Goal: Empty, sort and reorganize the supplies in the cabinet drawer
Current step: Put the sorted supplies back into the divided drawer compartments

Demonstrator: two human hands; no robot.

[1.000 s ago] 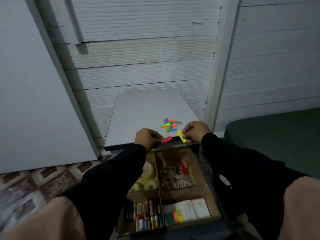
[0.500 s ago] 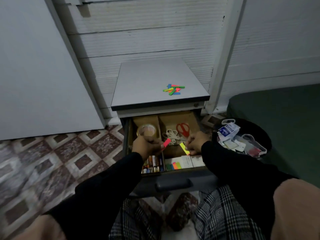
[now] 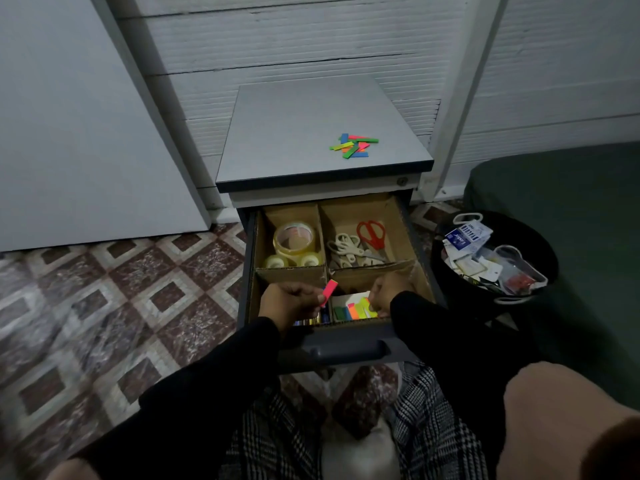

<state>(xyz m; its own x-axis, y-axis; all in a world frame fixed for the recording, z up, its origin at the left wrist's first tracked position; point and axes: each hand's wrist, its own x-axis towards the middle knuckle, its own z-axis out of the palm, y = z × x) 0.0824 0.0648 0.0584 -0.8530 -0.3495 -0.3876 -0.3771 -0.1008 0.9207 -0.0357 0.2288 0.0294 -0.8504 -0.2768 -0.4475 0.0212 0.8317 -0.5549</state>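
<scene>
Over the open drawer [image 3: 420, 261], left hand [image 3: 289, 303] pinching a pink sticky flag [image 3: 329, 292] by its lower end; right hand [image 3: 388, 292] pressing fingertips into the flag stack [image 3: 355, 311]. Feather-light, floppy, likely tacky: needing edge pinches.

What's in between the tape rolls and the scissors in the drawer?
A brown cardboard divider wall stands between the tape rolls and the scissors, as the head view shows.
</scene>
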